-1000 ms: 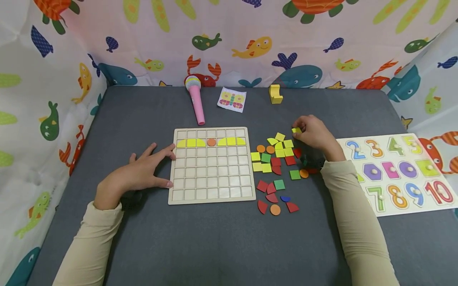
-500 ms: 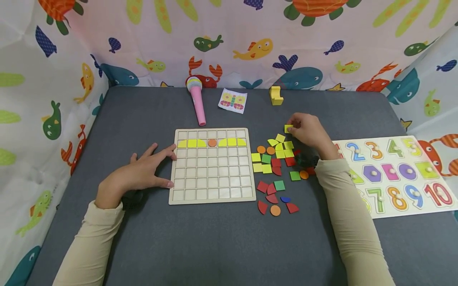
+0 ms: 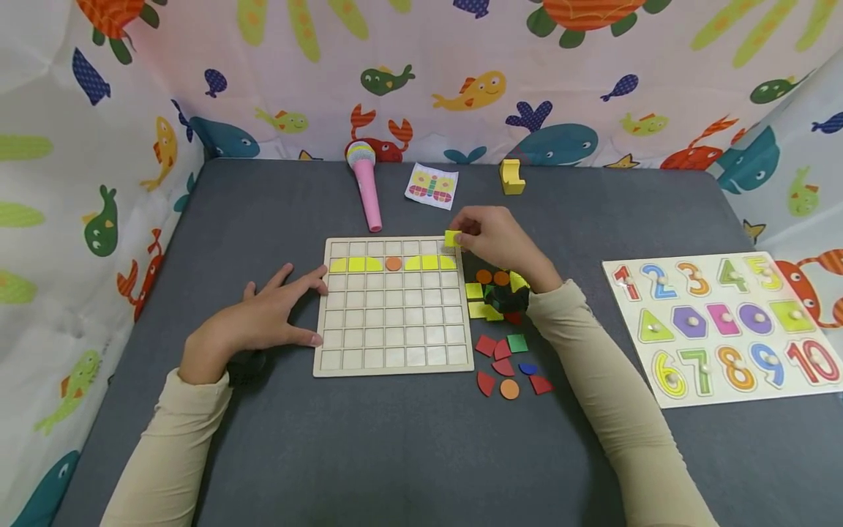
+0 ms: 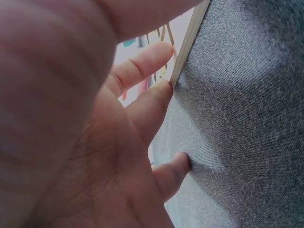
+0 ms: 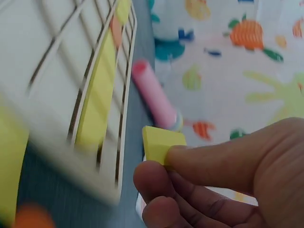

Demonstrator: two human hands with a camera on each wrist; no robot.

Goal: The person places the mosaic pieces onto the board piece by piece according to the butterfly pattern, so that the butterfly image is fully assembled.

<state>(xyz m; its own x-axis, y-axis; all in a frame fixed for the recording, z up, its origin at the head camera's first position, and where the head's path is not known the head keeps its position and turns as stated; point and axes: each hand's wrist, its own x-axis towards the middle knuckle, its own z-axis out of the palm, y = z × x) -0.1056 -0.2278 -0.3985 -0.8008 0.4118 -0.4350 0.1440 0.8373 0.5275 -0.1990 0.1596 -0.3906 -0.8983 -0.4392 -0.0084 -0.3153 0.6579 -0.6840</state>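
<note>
A wooden grid board [image 3: 394, 340] lies on the table, its second row from the far edge bearing yellow tiles [image 3: 356, 264] either side of an orange disc [image 3: 393, 263]. Thumb and index finger of my right hand [image 3: 497, 236] pinch a yellow square tile [image 3: 452, 238] over the board's far right corner; the right wrist view shows the same tile [image 5: 161, 145] between the fingertips. My left hand [image 3: 253, 318] rests at the board's left edge, fingers spread, with fingertips touching the rim. In the left wrist view, fingers [image 4: 145, 111] meet the board's side [image 4: 187, 45].
Loose red, green, yellow, orange and blue pieces [image 3: 503, 366] lie right of the board, some beneath my right wrist. A number puzzle [image 3: 714, 329] lies farther right. Behind stand a pink toy microphone [image 3: 366, 190], a butterfly card [image 3: 431, 186] and a yellow block [image 3: 511, 178].
My right hand has carried the yellow square tile leftward from beyond the loose pieces to the board's far right corner. The left hand stays at the board's edge.
</note>
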